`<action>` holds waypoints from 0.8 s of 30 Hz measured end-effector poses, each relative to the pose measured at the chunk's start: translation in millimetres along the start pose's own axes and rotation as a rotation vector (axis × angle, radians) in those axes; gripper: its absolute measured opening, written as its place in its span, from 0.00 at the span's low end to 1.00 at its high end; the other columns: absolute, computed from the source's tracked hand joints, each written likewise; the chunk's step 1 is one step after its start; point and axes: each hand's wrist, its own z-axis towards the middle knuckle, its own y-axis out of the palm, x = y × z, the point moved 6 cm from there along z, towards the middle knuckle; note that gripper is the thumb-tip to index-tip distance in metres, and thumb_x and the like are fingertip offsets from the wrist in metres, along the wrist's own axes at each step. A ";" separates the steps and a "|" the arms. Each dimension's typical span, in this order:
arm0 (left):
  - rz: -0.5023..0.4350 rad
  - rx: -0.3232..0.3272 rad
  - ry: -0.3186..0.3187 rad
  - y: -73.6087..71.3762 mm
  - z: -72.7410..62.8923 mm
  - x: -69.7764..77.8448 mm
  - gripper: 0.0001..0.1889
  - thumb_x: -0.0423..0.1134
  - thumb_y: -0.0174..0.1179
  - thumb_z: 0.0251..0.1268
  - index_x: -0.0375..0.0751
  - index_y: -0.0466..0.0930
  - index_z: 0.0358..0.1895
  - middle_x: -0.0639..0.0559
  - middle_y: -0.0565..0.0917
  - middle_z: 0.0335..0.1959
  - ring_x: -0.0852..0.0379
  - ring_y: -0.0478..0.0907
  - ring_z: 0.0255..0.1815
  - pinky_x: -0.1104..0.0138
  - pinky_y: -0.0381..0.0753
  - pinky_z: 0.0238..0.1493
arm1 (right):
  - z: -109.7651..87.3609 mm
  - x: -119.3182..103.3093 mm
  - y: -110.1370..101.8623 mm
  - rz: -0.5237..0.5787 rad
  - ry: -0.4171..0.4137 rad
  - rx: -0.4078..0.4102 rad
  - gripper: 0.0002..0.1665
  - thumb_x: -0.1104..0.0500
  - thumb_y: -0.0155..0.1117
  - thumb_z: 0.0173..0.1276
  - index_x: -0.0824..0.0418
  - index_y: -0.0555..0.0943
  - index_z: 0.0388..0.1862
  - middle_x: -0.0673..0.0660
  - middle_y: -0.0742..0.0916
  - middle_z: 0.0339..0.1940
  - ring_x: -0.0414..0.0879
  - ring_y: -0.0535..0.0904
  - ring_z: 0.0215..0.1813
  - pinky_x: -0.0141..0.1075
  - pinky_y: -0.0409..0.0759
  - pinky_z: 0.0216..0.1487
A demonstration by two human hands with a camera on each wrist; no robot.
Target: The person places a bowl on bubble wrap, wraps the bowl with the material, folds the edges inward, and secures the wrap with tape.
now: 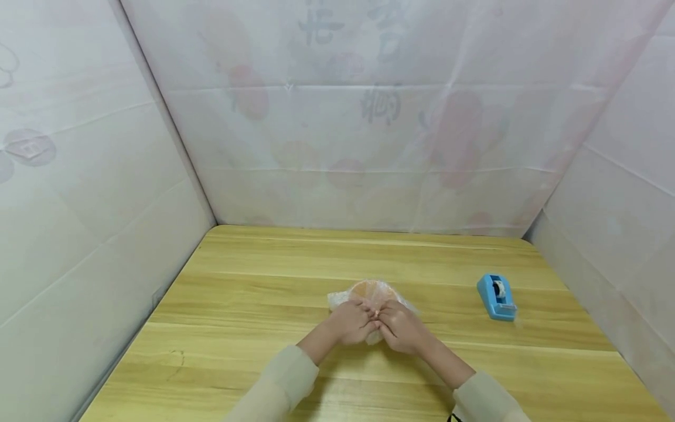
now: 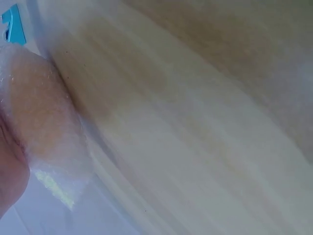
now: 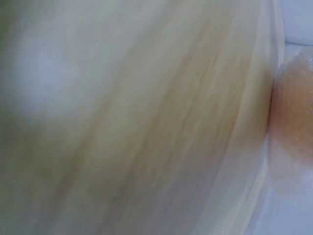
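Observation:
A round orange thing (image 1: 367,289) sits inside clear bubble wrap (image 1: 337,299) near the middle of the wooden table; the wrap blurs its surface, so its kind does not show. My left hand (image 1: 351,321) and right hand (image 1: 403,328) meet over the near side of the bundle, fingertips together, pinching the gathered wrap. A loose end of wrap hangs below the fingers. In the left wrist view the bubbly wrap (image 2: 63,169) bulges beside part of the left hand (image 2: 11,169). At the right edge of the right wrist view, the wrapped orange bundle (image 3: 293,112) shows without the fingers.
A blue tape dispenser (image 1: 497,298) with a roll in it stands to the right on the wooden table (image 1: 237,305). Pale printed cloth walls (image 1: 337,129) rise along the table's back and both sides.

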 end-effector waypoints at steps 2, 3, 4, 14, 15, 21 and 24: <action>-0.015 -0.006 -0.005 0.2 1.4 -0.7 0.27 0.50 0.26 0.75 0.44 0.67 0.65 0.55 0.72 0.64 0.60 0.66 0.67 0.69 0.60 0.69 | 0.5 0.4 -2.3 0.038 0.012 0.007 0.08 0.68 0.57 0.53 0.59 0.81 0.20 0.49 0.84 0.21 0.44 0.80 0.36 0.40 0.80 0.47; -0.022 -0.007 -0.009 0.1 2.0 -1.1 0.26 0.50 0.27 0.75 0.45 0.67 0.65 0.55 0.71 0.64 0.61 0.66 0.67 0.69 0.60 0.69 | 0.8 1.2 -4.4 0.055 0.024 0.018 0.07 0.69 0.58 0.52 0.62 0.82 0.22 0.50 0.85 0.23 0.46 0.81 0.37 0.41 0.80 0.46; -0.025 -0.012 -0.013 0.5 2.6 -1.3 0.26 0.49 0.27 0.75 0.45 0.67 0.65 0.55 0.71 0.64 0.61 0.66 0.67 0.69 0.60 0.69 | 0.8 2.5 -7.1 0.076 0.046 0.031 0.07 0.69 0.58 0.51 0.63 0.83 0.24 0.52 0.86 0.25 0.48 0.82 0.39 0.42 0.80 0.46; -0.019 -0.018 -0.037 1.6 4.6 -2.3 0.25 0.48 0.31 0.74 0.44 0.73 0.60 0.57 0.76 0.60 0.63 0.69 0.64 0.71 0.62 0.68 | -16.2 46.3 -56.2 0.133 0.364 0.375 0.08 0.71 0.60 0.56 0.68 0.82 0.35 0.62 0.86 0.36 0.55 0.80 0.48 0.41 0.82 0.44; -0.013 -0.015 -0.034 1.6 4.4 -2.2 0.25 0.48 0.31 0.73 0.44 0.73 0.60 0.57 0.76 0.60 0.63 0.70 0.64 0.71 0.62 0.68 | -19.9 51.5 -60.9 0.124 0.397 0.400 0.08 0.71 0.60 0.57 0.68 0.83 0.35 0.62 0.86 0.36 0.54 0.79 0.47 0.37 0.81 0.47; -0.010 -0.004 -0.036 1.1 3.0 -3.2 0.24 0.48 0.31 0.73 0.44 0.74 0.60 0.57 0.77 0.59 0.62 0.70 0.63 0.70 0.63 0.67 | -44.6 75.1 -81.4 0.045 0.595 0.431 0.09 0.71 0.61 0.57 0.69 0.83 0.36 0.64 0.86 0.36 0.57 0.78 0.44 0.14 0.65 0.49; -0.031 -0.002 -0.044 1.7 3.0 -4.0 0.24 0.48 0.31 0.73 0.44 0.74 0.59 0.57 0.77 0.59 0.62 0.71 0.63 0.69 0.62 0.68 | -59.4 85.5 -87.2 0.041 0.683 0.429 0.09 0.71 0.61 0.59 0.71 0.83 0.38 0.66 0.86 0.39 0.59 0.77 0.45 0.12 0.61 0.48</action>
